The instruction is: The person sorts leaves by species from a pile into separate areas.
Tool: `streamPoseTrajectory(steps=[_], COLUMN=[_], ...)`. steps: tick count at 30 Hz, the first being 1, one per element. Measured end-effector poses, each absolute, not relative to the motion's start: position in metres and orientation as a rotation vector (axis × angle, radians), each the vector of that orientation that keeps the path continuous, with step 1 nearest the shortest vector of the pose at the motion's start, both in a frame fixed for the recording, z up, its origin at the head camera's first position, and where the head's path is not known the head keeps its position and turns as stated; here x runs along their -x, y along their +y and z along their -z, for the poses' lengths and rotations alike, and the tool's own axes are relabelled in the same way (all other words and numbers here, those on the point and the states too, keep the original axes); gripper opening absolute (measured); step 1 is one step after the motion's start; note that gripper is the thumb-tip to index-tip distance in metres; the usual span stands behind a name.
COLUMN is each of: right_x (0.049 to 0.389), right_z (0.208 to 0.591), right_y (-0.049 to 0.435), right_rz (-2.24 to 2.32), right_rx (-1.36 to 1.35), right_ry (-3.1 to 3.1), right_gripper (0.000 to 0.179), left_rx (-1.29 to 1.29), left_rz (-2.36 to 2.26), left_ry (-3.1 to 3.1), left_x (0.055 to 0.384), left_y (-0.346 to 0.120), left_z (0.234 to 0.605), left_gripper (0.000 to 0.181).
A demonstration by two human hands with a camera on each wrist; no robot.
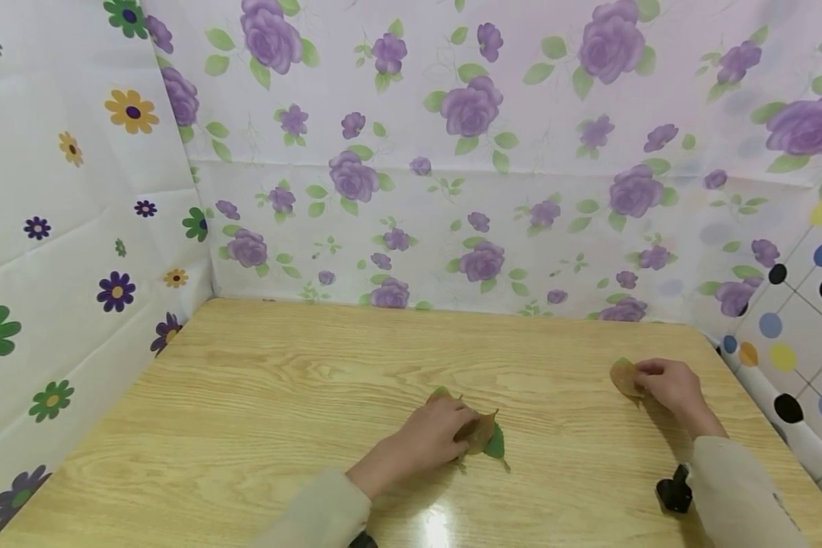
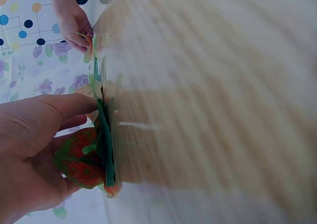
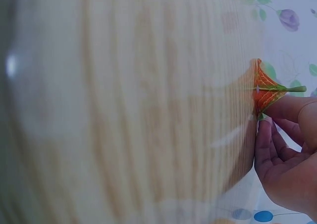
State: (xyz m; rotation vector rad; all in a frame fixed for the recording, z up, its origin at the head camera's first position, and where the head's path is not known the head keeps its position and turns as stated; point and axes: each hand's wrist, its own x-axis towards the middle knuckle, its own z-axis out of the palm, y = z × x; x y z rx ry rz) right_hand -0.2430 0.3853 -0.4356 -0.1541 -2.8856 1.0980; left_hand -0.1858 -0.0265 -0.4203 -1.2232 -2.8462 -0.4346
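Observation:
My left hand (image 1: pixel 434 432) is at a small cluster of leaves near the middle of the wooden table. A brown leaf (image 1: pixel 481 435) and a green leaf (image 1: pixel 495 443) stick out beyond its fingers. Seen from the left wrist, a red-and-green leaf (image 2: pixel 79 159) lies between thumb and fingers, against a dark green leaf (image 2: pixel 105 142) flat on the tabletop. Part of the cluster is hidden under the hand. Toward the table's right side, my right hand (image 1: pixel 673 386) pinches the edge of an orange-brown leaf (image 1: pixel 624 377), whose green stem (image 3: pixel 297 89) shows in the right wrist view.
The wooden table (image 1: pixel 281 396) meets a purple-flowered cloth (image 1: pixel 425 228) along its back edge. A daisy-print cloth (image 1: pixel 89 266) hangs on the left, and a dotted cloth (image 1: pixel 811 304) on the right. A black device (image 1: pixel 674 493) sits by the right sleeve.

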Motion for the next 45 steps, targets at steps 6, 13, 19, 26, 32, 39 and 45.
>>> streamPoseTrajectory(steps=[6,13,19,26,32,39,45], right_x=[0.242,0.244,0.244,0.244,0.243,0.243,0.244], right_z=[0.434,0.435,0.436,0.436,0.437,0.436,0.436], right_y=[0.384,0.384,0.384,0.384,0.384,0.385,0.385], right_rz=[-1.094,-1.064,-1.031,-1.011,-1.024,-1.029,-1.029], right_rx=[0.145,0.138,0.136,0.131,0.121,0.124,0.141], right_ry=[-2.896,-2.88,-2.889,-2.893,-2.902,-2.927,-2.934], right_gripper=[0.037,0.035,0.034,0.034,0.035,0.038,0.038], left_rx=[1.166,1.093,1.047,0.975,0.898,0.692,0.554], left_rz=[0.469,0.676,0.774,1.004,1.313,1.725,1.962], left_ry=[-2.872,-2.832,-2.758,-2.726,-2.712,-2.727,-2.672], left_x=[0.19,0.192,0.193,0.198,0.205,0.209,0.21], left_y=[-0.022,-0.023,-0.024,-0.025,-0.03,-0.032,-0.032], left_z=[0.422,0.425,0.426,0.429,0.434,0.427,0.422], left_gripper=[0.038,0.027,0.023,0.014,0.008,0.01,0.008])
